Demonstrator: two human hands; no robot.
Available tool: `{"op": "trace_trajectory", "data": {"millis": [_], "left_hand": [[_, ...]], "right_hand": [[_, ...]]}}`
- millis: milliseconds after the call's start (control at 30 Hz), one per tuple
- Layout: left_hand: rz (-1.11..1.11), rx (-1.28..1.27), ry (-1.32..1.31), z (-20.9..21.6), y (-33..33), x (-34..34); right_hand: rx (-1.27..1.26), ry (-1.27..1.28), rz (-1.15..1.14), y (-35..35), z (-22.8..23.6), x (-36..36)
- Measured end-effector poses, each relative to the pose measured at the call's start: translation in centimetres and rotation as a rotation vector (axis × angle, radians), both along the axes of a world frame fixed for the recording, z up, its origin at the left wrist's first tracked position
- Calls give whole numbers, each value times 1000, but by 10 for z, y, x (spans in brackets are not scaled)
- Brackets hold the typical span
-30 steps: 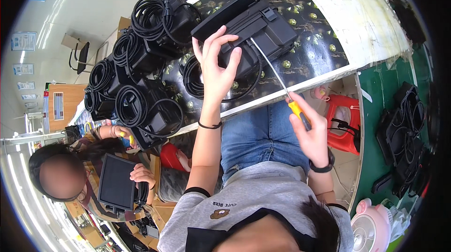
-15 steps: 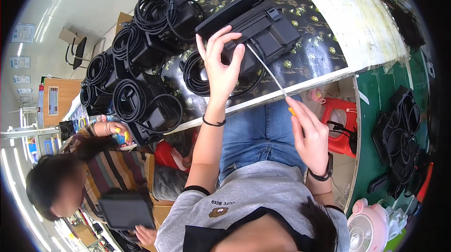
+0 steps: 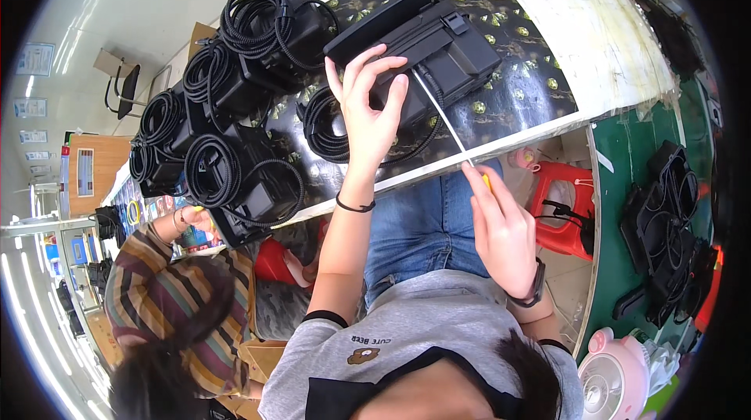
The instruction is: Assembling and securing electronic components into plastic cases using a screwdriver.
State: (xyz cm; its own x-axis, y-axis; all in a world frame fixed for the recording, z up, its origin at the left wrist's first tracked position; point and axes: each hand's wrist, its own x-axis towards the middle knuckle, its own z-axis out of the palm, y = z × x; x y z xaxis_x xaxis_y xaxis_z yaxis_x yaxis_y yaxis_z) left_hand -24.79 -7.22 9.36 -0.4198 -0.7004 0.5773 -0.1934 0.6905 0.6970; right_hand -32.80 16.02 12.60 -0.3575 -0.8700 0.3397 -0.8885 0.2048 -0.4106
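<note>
A black plastic device [image 3: 467, 56] with a raised flat panel [image 3: 379, 27] lies on the dark patterned table cover. My left hand [image 3: 369, 111] rests over its near left side, fingers curved on the casing and thumb apart from them, steadying it. In my closed right hand [image 3: 504, 236] is a screwdriver [image 3: 444, 116] with a thin metal shaft and a yellow handle, mostly hidden by the fingers. The shaft slants up and left, its tip at the device's near edge by the cable. A coiled black cable [image 3: 319, 129] lies partly behind my left wrist.
Several similar black devices with coiled cables [image 3: 211, 170] crowd the table's left side. A co-worker in a striped top [image 3: 168, 295] sits at the left, one hand near these devices. Red stool [image 3: 565, 185], pink fan [image 3: 610, 377] and a green surface with black parts [image 3: 665, 224] are at the right.
My right hand has shifted slightly left with the screwdriver, its tip still at the device. My left hand stays put. The co-worker has bent lower, and the black panel in their lap no longer shows.
</note>
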Motion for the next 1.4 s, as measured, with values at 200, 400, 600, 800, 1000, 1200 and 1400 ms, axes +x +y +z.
{"op": "trace_trajectory", "data": {"millis": [200, 400, 600, 800, 1000, 1200, 1400], "left_hand": [[-33, -1, -19, 1, -5, -1], [12, -22, -18, 2, 2, -4], [118, 14, -64, -12, 33, -4], [-166, 35, -114, 4, 75, 20], [349, -122, -484, -22, 61, 69], [142, -75, -751, -19, 65, 92], [123, -323, -178, -41, 75, 119]], "right_hand": [[-60, -1636, 198, -3, -19, -9], [-245, -2292, 349, 8, -40, -36], [-516, -1635, 508, 40, -34, -85], [-311, -1037, -257, 6, -36, -81], [-541, -1224, -265, -20, -53, -78], [-626, -1097, -301, -47, -45, -99], [-569, -1012, -352, -74, -48, -129]]}}
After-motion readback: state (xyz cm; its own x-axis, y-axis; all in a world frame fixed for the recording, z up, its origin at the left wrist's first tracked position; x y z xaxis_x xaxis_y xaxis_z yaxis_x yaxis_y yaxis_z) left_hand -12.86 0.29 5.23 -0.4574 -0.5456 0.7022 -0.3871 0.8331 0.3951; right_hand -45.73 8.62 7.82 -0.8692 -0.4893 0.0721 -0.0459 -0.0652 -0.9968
